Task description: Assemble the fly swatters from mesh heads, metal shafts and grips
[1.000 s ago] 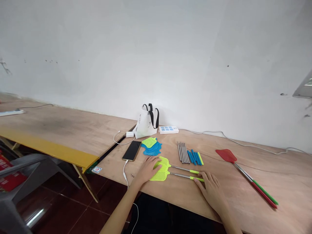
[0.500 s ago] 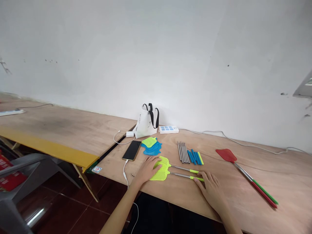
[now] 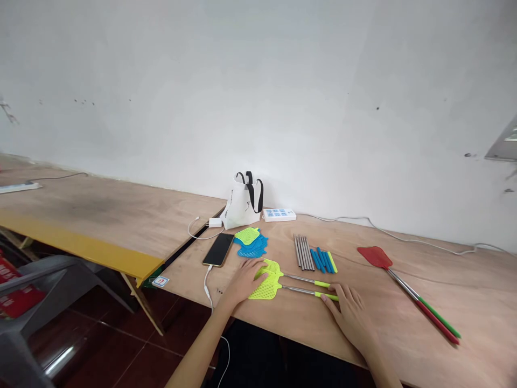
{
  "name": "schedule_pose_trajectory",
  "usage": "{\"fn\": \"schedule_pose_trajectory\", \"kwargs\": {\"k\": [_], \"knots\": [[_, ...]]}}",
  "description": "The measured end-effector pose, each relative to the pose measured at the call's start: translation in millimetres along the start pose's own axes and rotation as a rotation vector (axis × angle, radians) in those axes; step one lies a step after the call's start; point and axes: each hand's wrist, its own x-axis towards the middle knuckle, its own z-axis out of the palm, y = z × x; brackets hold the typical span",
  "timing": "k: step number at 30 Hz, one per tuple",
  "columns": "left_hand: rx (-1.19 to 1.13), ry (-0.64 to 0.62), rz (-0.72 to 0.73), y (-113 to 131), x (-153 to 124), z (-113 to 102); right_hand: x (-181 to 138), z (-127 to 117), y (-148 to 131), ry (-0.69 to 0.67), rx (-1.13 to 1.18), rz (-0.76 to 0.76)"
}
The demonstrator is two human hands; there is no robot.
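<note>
Two yellow-green fly swatters lie side by side, the near swatter (image 3: 264,291) partly overlapping the far swatter (image 3: 273,266) at the heads. My left hand (image 3: 245,281) rests flat over the left part of both heads. My right hand (image 3: 349,308) lies at the handle ends, its thumb by the near grip and its fingers by the far grip, thumb and fingers apart. Beyond them are several metal rods (image 3: 304,253), blue grip tubes (image 3: 321,261) and one yellow-green tube (image 3: 332,262). Loose blue swatter heads (image 3: 253,249) sit under a yellow-green head (image 3: 246,235).
A phone (image 3: 218,249) on a white cable lies left of the loose heads. Behind stand a white bag (image 3: 241,207) with black handles and a power strip (image 3: 279,215). At right, a red swatter head (image 3: 374,256) adjoins metal rods with red and green grips. A second table (image 3: 100,210) is left.
</note>
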Motion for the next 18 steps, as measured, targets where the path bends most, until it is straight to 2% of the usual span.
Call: {"fn": "schedule_pose_trajectory", "kwargs": {"k": [13,18], "knots": [[0.012,0.007,0.006,-3.8,-0.2,2.4,-0.8,2.1,1.5,0.035,0.010,0.016],[0.020,0.008,0.006,-4.7,-0.2,3.3,0.9,-2.6,-2.8,-0.020,0.027,0.013]]}}
